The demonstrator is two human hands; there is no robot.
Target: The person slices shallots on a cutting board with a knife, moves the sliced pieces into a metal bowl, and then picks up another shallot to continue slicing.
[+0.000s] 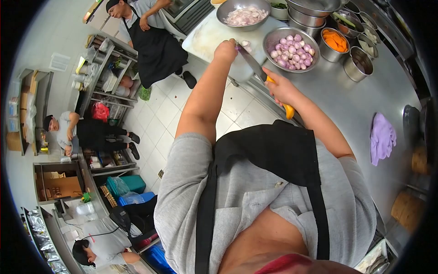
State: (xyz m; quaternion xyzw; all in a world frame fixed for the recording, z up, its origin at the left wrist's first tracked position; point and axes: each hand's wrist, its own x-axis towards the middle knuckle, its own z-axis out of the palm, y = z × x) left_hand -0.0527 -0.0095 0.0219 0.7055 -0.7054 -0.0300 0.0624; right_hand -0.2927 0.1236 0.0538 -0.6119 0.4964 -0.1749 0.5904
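My right hand [283, 87] is wrapped round the yellow handle of a knife [251, 61]. The blade reaches left over the white cutting board [205, 41] to my left hand [226, 51], whose fingers are pressed together at a small purple shallot [237, 47]. Pale shallot pieces [246, 44] lie on the board just beyond the blade. To the right is a metal bowl of whole peeled shallots [294, 52]. Behind the board stands another metal bowl with sliced shallots [246, 16].
Metal containers stand at the back right, one with orange carrot slices [335, 41], beside an empty-looking pot [358, 64]. A purple cloth [383, 139] lies on the steel counter [337, 105]. Three other people are at the left, the nearest beside the counter's far left end.
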